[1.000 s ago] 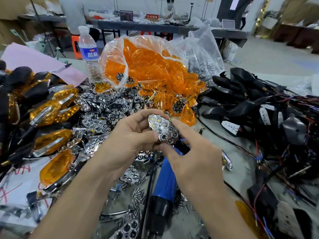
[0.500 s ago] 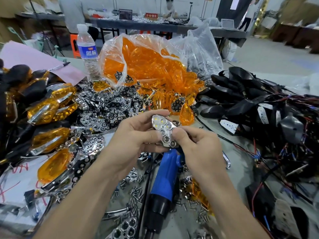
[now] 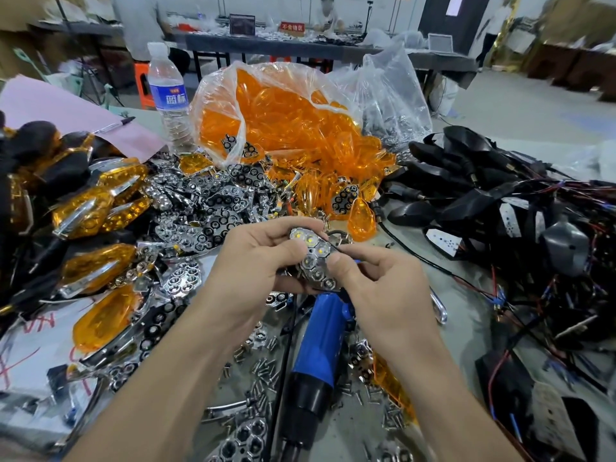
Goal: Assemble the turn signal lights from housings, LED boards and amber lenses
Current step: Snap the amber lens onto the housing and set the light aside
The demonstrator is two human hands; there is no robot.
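A chrome honeycomb reflector with an LED board [image 3: 314, 258] behind it is held over the table's middle. My left hand [image 3: 256, 265] grips its left side, thumb across the front. My right hand [image 3: 376, 288] pinches its right edge with thumb and forefinger. Loose amber lenses [image 3: 300, 128] fill a clear plastic bag behind. More chrome reflectors [image 3: 200, 215] lie piled at centre left. Black housings with wires [image 3: 483, 195] are heaped on the right. Finished amber lights [image 3: 96, 208] are stacked at the left.
A blue electric screwdriver [image 3: 320, 345] lies on the table below my hands, among several scattered screws [image 3: 263, 371]. A water bottle [image 3: 168, 95] stands behind the reflector pile, beside a pink sheet with a pen [image 3: 115, 125]. Another work table stands far back.
The reflector has turned from slanted to nearly upright between my hands. My right thumb has slid up onto its right edge. Both hands stayed at mid table.
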